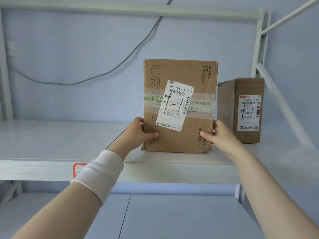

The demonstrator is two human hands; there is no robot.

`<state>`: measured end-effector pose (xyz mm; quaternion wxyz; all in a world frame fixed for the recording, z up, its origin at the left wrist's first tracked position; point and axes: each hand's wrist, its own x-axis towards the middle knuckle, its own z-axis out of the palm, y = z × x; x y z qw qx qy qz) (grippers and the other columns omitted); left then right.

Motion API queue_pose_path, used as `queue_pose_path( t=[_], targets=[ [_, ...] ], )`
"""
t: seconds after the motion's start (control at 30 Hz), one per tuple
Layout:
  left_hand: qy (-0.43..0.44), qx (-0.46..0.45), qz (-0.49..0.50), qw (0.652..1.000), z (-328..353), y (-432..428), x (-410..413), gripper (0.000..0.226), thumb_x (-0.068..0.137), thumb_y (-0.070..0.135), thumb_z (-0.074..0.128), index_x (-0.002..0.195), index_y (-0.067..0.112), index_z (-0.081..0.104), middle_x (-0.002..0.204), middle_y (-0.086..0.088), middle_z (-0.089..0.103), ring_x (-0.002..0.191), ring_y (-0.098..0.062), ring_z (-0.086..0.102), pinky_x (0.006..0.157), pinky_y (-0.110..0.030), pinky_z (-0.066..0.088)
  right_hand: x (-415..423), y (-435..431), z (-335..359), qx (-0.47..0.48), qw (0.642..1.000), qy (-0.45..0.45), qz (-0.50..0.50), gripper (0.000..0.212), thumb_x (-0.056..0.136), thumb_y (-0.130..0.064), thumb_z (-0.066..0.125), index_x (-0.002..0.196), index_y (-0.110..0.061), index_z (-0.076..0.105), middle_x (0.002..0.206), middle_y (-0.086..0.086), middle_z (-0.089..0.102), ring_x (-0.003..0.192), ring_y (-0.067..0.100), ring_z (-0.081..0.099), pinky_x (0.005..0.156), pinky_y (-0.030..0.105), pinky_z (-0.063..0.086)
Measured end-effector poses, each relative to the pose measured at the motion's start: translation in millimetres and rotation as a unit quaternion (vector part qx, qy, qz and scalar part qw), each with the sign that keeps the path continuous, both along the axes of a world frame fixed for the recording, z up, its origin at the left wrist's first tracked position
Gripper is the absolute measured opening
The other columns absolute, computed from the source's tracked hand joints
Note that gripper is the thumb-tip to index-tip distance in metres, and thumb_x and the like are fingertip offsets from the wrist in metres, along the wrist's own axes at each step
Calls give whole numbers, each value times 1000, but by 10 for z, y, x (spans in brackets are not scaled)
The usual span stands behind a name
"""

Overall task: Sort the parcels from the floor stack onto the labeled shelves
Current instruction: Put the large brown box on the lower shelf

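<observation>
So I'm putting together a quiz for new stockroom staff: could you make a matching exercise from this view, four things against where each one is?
Things
1. large parcel
2. small parcel
3. grey cable
4. red-edged label

Places
A. on the front edge of the shelf, partly behind the left forearm
B. hangs across the back wall
C. upright on the shelf, gripped by the left hand and the right hand
D. on the shelf further right, untouched

Pairs: 1-C, 2-D, 3-B, 4-A
</observation>
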<state>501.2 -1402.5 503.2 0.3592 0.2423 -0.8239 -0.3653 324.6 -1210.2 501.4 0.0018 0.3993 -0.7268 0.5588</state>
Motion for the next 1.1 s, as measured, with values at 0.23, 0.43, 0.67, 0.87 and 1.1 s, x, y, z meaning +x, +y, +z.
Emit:
queue_pose_path(
  t=[0.23,0.43,0.67,0.87,1.1],
  targets=[
    [-65,-3,27,997,131,-351,-434,64,72,27,79,119,5,42,119,-9,56,110,-27,55,92,-40,48,-462,-408,146,80,996,5,-31,37,83,-16,69,111,-14,44,118,7,60,110,25,59,93,46,50],
    [-96,-4,43,994,197,-591,-697,67,68,28,82,118,4,44,119,-10,55,109,-28,54,93,-44,50,-770,-675,238,118,993,-8,-31,36,80,-14,72,107,-10,48,115,12,62,105,29,61,87,49,54],
    [-124,5,42,991,264,-757,-908,62,69,23,81,116,2,47,114,-16,60,100,-34,62,84,-47,55,-981,-883,296,155,987,2,-41,42,78,-16,73,113,-5,54,113,14,64,105,30,61,86,51,54],
    [-137,0,51,989,278,-864,-1024,61,70,23,80,118,5,48,116,-15,59,93,-31,61,83,-46,56,-1037,-990,306,158,986,9,-53,42,79,-17,73,114,-4,54,113,16,63,103,31,62,83,49,56],
    [-131,1,63,989,246,-856,-1051,63,73,23,78,121,3,42,117,-14,55,99,-33,60,87,-46,53,-1001,-1008,281,138,988,-3,-65,42,81,-17,71,116,-4,51,118,13,58,108,29,58,84,49,55]
  ],
)
